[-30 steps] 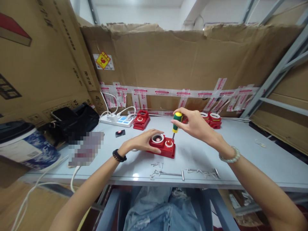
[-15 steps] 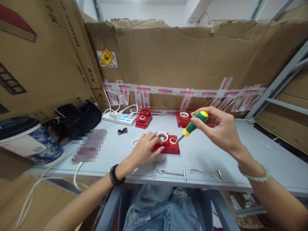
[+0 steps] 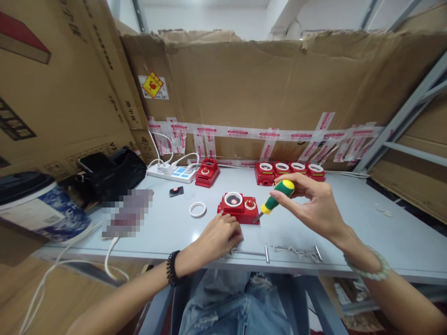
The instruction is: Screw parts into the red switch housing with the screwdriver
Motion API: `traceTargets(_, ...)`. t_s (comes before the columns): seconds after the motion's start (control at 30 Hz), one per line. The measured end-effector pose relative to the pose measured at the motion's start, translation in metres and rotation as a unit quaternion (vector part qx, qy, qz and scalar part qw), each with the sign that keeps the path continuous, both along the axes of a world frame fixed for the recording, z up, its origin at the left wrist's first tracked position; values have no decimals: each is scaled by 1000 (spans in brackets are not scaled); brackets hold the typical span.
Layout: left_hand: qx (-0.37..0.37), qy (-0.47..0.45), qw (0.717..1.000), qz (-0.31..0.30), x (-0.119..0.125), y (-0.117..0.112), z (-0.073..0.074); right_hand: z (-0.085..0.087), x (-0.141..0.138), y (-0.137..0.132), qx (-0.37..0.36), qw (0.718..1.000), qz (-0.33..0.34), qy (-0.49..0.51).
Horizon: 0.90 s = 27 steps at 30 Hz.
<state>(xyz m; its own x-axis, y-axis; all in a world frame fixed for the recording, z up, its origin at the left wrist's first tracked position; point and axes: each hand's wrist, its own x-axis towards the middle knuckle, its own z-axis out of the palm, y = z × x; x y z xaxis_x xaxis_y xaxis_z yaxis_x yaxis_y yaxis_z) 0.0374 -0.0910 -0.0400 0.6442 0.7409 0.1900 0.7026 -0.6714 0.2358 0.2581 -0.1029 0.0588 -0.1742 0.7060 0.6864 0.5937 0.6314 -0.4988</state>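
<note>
A red button box (image 3: 239, 209) lies on the grey table (image 3: 349, 232) in front of me, with a white-ringed hole and a red button on top. My right hand (image 3: 312, 204) grips a green and yellow screwdriver (image 3: 275, 198), tilted, its tip just right of the box. My left hand (image 3: 220, 237) rests knuckles up near the table's front edge, fingers curled over small screws (image 3: 230, 252); what the fingers hold is hidden. A loose white ring (image 3: 197, 209) lies left of the box.
Several red boxes (image 3: 289, 172) line the back by a taped cardboard wall; another red box (image 3: 207, 172) sits beside a white power strip (image 3: 171, 173). A black bag (image 3: 110, 174) and a bucket (image 3: 35, 207) stand left. Metal rods (image 3: 272, 252) lie along the front edge.
My left hand left the red box and came back to the screws at the front edge. My right hand lifted the screwdriver off the box, tilted it and lowered it to the box's right.
</note>
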Motion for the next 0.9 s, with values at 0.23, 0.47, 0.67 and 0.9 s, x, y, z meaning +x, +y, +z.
traceTargets(0.23, 14, -16, 999, 24, -7, -2, -5, 0, 6, 0, -5, 999, -29, 30)
traceTargets(0.47, -59, -52, 997, 14, -10, -4, -3, -6, 3, -2, -19, 999, -18, 35)
traceTargets(0.67, -73, -69, 995, 25, -18, -5, -4, -9, 4, -1, -24, 999, -18, 34)
traceTargets(0.9, -54, -84, 995, 7, -15, -4, -4, -13, 2, 0, -31, 998, -7, 46)
